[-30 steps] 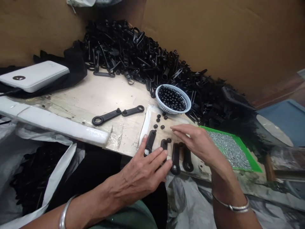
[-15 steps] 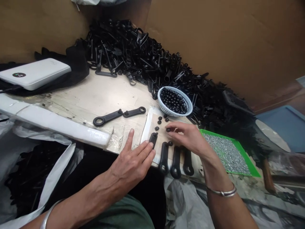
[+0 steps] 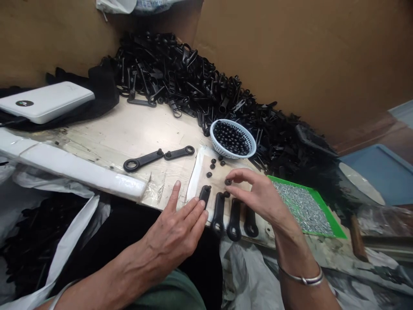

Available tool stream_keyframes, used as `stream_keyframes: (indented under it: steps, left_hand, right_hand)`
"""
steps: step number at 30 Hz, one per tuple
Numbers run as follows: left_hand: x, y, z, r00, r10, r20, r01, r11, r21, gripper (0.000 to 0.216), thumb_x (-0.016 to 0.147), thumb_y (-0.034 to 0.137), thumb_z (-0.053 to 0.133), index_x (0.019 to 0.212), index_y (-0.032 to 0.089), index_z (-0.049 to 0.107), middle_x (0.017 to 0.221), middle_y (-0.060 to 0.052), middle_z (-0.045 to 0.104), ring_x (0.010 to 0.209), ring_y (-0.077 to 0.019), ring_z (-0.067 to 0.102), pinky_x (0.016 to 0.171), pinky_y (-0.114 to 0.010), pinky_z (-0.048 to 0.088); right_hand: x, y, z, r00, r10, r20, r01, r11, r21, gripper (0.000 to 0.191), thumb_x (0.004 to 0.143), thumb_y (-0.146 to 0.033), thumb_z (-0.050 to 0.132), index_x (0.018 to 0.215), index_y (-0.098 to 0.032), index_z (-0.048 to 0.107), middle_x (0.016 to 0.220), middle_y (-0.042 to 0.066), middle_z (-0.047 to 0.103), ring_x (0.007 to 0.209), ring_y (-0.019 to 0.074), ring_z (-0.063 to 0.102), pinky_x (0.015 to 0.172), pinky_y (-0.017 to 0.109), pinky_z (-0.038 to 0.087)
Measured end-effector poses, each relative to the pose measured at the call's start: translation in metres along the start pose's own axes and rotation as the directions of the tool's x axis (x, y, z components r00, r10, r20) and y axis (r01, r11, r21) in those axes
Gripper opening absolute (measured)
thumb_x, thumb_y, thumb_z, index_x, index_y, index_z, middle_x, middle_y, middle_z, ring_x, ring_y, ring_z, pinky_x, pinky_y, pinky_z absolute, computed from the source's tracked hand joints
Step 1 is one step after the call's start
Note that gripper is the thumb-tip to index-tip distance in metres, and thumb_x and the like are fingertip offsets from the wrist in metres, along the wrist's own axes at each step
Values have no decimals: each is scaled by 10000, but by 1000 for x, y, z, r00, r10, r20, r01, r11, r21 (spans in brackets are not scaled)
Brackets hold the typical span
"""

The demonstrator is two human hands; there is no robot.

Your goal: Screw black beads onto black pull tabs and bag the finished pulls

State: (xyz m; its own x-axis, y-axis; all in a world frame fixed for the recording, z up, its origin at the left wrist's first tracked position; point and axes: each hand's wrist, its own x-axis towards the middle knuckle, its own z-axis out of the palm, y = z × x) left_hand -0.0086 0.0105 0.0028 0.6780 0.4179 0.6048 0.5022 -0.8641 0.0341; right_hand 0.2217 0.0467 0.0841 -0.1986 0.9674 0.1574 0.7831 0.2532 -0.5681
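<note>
My left hand [image 3: 176, 228] lies flat at the table's near edge, fingers stretched out, pressing the leftmost black plastic arm [image 3: 204, 194]. Beside it lie more black arms [image 3: 234, 218] in a row. My right hand [image 3: 258, 196] hovers just over that row and pinches a small black cap [image 3: 228, 182] between thumb and forefinger. A few loose caps [image 3: 213, 165] lie on the pale strip beyond. A white basket [image 3: 233, 139] full of black caps stands behind them.
A big heap of black plastic parts [image 3: 193, 86] fills the back against cardboard walls. Two joined arms [image 3: 158, 157] lie mid-table. A green tray of small screws [image 3: 303, 206] sits at right, a white power bank [image 3: 45, 101] at far left, a white bar [image 3: 74, 170] along the edge.
My left hand slid left off the middle arms and now rests on the leftmost one. My right hand picked a small cap from the table and holds it above the row.
</note>
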Motion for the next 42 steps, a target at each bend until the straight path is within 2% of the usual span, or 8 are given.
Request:
stream_keyframes:
  steps: [4, 9, 21, 29, 38, 42]
  left_hand:
    - [1, -1, 0, 1000, 5, 3, -5, 1000, -17, 279, 887, 67, 528, 1161, 81, 580, 1207, -147, 648, 1176, -259, 582, 1139, -699, 142]
    - [3, -1, -2, 1000, -24, 11, 24, 999, -25, 246, 905, 64, 494, 1127, 86, 598, 1181, -137, 657, 1150, -235, 589, 1146, -675, 151]
    - [4, -2, -2, 999, -27, 20, 28, 998, -59, 244, 881, 52, 513, 1104, 96, 602, 1158, -115, 657, 1142, -231, 585, 1163, -660, 122]
    - [6, -2, -3, 999, -32, 20, 33, 998, -46, 242, 894, 56, 500, 1109, 91, 605, 1156, -121, 660, 1134, -233, 590, 1143, -669, 191]
    - [5, -1, -3, 999, -32, 32, 33, 999, -32, 227, 910, 79, 491, 1099, 101, 614, 1159, -111, 665, 1131, -221, 596, 1166, -644, 145]
    - [6, -1, -3, 999, -39, 33, 41, 999, -32, 218, 906, 73, 495, 1082, 104, 619, 1150, -109, 670, 1119, -220, 602, 1162, -649, 144]
  right_hand:
    - [0, -5, 4, 995, -94, 13, 95, 992, -86, 194, 833, -185, 682, 1019, -237, 687, 1008, 20, 690, 950, 199, 631, 872, 358, 501]
    - [1, -14, 12, 982, -176, 73, 187, 962, -200, 169, 833, -148, 689, 993, -201, 694, 958, 43, 685, 920, 204, 626, 831, 354, 509]
    - [6, -16, 27, 977, -163, 138, 200, 924, -325, 97, 859, -195, 670, 950, -168, 648, 897, 57, 628, 893, 220, 581, 771, 342, 470]
    - [7, -16, 29, 969, -175, 175, 230, 899, -372, 130, 837, -174, 691, 813, -173, 564, 795, 27, 554, 790, 191, 534, 685, 298, 411]
    - [8, -29, 29, 962, -157, 226, 264, 750, -606, 158, 859, -218, 669, 792, -186, 530, 750, 32, 535, 789, 223, 531, 602, 311, 352]
    - [7, -26, 24, 960, -122, 251, 242, 812, -532, 125, 866, -268, 675, 899, -195, 580, 829, 26, 586, 850, 212, 555, 675, 312, 404]
